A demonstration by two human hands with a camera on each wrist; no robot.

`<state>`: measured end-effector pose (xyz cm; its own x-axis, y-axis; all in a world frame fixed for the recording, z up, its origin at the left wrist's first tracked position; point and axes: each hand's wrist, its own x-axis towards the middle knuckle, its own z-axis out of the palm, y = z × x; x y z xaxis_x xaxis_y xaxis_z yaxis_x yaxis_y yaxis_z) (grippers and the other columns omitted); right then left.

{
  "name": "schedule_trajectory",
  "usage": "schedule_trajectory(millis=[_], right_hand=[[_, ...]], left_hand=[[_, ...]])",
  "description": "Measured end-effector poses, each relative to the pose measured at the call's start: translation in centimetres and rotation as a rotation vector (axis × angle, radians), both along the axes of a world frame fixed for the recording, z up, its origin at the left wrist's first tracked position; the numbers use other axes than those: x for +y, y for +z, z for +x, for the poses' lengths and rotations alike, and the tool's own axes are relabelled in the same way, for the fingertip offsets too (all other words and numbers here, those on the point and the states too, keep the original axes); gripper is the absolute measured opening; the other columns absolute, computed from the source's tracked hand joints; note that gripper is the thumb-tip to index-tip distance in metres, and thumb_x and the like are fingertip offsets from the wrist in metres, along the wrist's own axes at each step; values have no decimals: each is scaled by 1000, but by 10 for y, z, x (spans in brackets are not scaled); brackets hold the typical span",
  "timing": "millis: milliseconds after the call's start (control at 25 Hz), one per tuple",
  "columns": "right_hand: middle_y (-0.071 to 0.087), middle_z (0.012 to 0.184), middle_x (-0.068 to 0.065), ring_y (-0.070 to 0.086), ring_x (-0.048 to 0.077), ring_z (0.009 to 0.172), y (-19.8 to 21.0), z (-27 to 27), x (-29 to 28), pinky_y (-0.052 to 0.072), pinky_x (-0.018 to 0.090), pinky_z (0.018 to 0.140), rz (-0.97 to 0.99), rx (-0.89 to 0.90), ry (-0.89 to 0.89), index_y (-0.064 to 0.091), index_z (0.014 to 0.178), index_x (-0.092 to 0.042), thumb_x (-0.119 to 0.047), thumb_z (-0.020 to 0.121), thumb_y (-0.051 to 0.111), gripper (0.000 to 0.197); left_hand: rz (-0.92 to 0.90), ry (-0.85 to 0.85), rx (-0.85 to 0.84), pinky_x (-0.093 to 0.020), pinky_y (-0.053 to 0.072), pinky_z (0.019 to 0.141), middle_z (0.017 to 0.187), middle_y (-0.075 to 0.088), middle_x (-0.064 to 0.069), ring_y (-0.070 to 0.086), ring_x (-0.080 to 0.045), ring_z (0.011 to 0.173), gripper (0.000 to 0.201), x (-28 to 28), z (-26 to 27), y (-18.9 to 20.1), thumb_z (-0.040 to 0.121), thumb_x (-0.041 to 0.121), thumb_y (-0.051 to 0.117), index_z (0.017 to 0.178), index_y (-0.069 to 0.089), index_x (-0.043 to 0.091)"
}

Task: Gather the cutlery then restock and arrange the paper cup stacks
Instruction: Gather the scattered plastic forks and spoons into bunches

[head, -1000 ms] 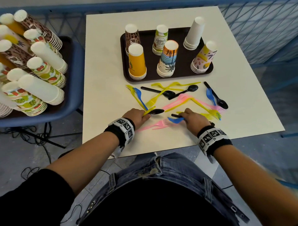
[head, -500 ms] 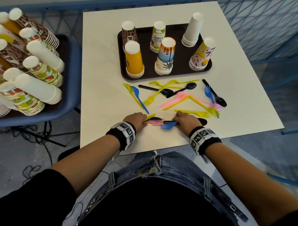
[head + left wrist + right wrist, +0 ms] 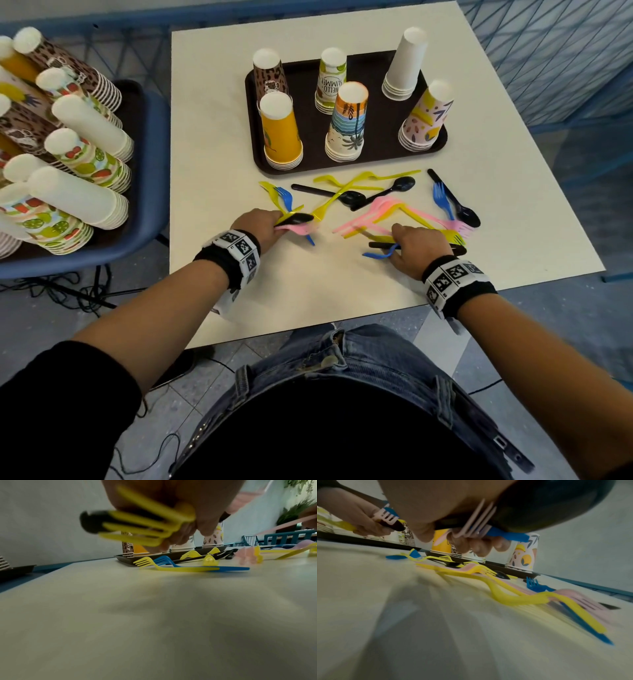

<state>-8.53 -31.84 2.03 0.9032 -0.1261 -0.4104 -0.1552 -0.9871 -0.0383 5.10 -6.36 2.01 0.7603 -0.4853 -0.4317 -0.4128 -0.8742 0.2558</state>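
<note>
Plastic forks and spoons [image 3: 376,205] in yellow, pink, blue and black lie scattered on the white table [image 3: 212,137], in front of a dark tray [image 3: 376,113]. Several upside-down paper cup stacks [image 3: 281,133] stand on that tray. My left hand [image 3: 274,224] grips a bunch of cutlery [image 3: 137,524]: a yellow fork, a black spoon and a pink fork. It hovers by a loose yellow and blue fork pair [image 3: 171,566]. My right hand [image 3: 407,240] grips a black spoon, a blue fork [image 3: 505,534] and a pink fork. It sits over a loose yellow fork [image 3: 513,595].
On a blue seat to the left, a second tray [image 3: 133,102] holds many long cup stacks [image 3: 78,198] lying on their sides. The table's near edge [image 3: 342,318] is just behind my wrists. Blue netting [image 3: 548,51] runs behind and to the right.
Half a second ago my hands met at the near middle of the table. They have since moved apart and forward, each carrying its cutlery, the left toward the left forks, the right toward the right ones.
</note>
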Motion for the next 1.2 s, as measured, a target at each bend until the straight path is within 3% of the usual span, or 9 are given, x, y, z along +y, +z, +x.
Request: schedule_trajectory(millis=[120, 240, 400, 480, 600, 800, 920, 1040, 1200], right_hand=[[65, 107, 11, 63, 32, 96, -2, 2, -11, 38, 32, 64, -71, 63, 5, 46, 113, -12, -30, 93, 44, 27], [67, 106, 8, 64, 31, 94, -9, 2, -18, 43, 33, 66, -80, 55, -10, 48, 114, -18, -29, 96, 41, 22], [63, 116, 7, 62, 30, 103, -16, 1, -19, 41, 33, 71, -46, 75, -74, 46, 123, -18, -33, 93, 47, 34], [62, 115, 10, 61, 31, 103, -19, 2, -19, 46, 36, 77, -21, 75, -128, 50, 119, -16, -21, 95, 42, 26], [58, 117, 11, 56, 32, 109, -21, 6, -17, 45, 38, 84, -39, 101, -114, 53, 119, -15, -11, 94, 37, 30], [46, 123, 12, 43, 31, 117, -23, 10, -8, 40, 39, 92, -82, 103, 26, 50, 125, -15, -12, 94, 38, 33], [45, 125, 13, 39, 32, 120, -24, 11, -1, 35, 38, 96, -125, 101, 87, 48, 124, -12, -13, 95, 35, 32], [59, 114, 13, 49, 32, 111, -20, 15, 8, 36, 35, 94, -137, 70, 160, 48, 117, -9, -10, 94, 35, 26], [66, 104, 15, 60, 34, 98, -10, 25, 11, 42, 36, 76, -26, 79, 147, 46, 118, -12, -18, 95, 39, 25]], left_hand=[[27, -45, -51, -42, 44, 87, 120, 58, -21, 55, -39, 110, 40, -5, 15, -3, 92, 33, 47, 123, 48, 7], [138, -81, -71, -41, 45, 89, 123, 57, -19, 56, -39, 111, 48, -12, 26, -8, 94, 30, 44, 140, 32, 26], [198, -112, -44, -39, 45, 89, 129, 54, -15, 56, -37, 112, 52, -19, 33, -18, 96, 21, 37, 142, 22, 40], [206, -122, -53, -41, 46, 89, 136, 45, -13, 56, -38, 111, 48, -19, 34, -21, 95, 17, 36, 140, 32, 34], [169, -85, -115, -40, 46, 76, 126, 39, -16, 60, -40, 94, 33, -15, 29, -23, 93, 16, 41, 124, 51, 18], [136, -93, -133, -36, 41, 70, 127, 38, -15, 60, -39, 87, 28, -2, 20, -22, 94, 14, 41, 119, 54, 9], [168, -127, -114, -41, 45, 79, 135, 37, -14, 52, -35, 109, 33, 7, 14, -26, 96, 14, 37, 128, 46, 8], [240, -184, -145, -41, 45, 87, 140, 38, -11, 34, -32, 125, 38, 12, 11, -31, 97, 8, 30, 133, 39, 7], [299, -230, -228, -42, 27, 104, 139, 43, -6, 31, -30, 131, 39, 24, 9, -31, 96, 6, 26, 131, 40, 10]])
